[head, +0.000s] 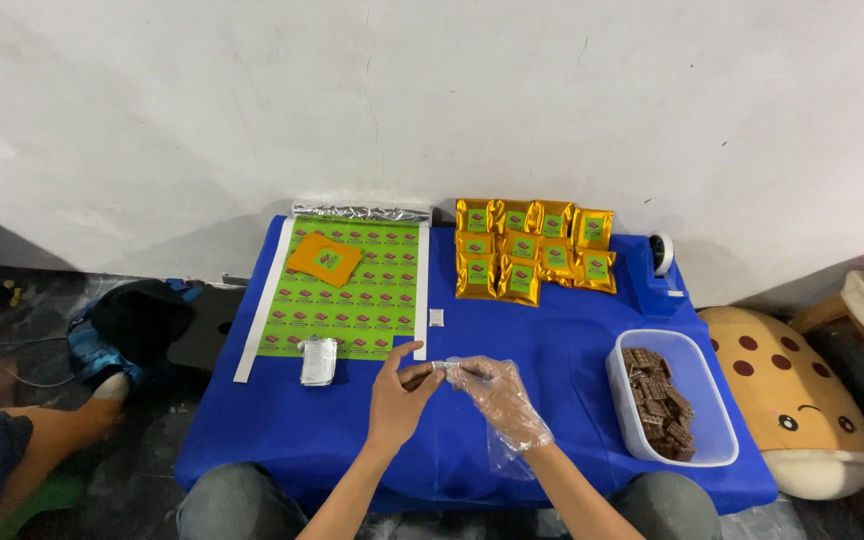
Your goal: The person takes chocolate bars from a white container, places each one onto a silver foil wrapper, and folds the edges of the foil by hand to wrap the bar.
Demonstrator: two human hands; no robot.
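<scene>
Together, left hand (399, 392) and gloved right hand (501, 396) pinch a small foil strip (446, 366) between their fingers, above the counter (552, 350)'s near middle. Right sits a tub (722, 440) of chocolate pieces (658, 398).

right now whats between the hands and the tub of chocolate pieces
Head view: only bare blue tablecloth lies between the hands and the tub of chocolate pieces.
</scene>
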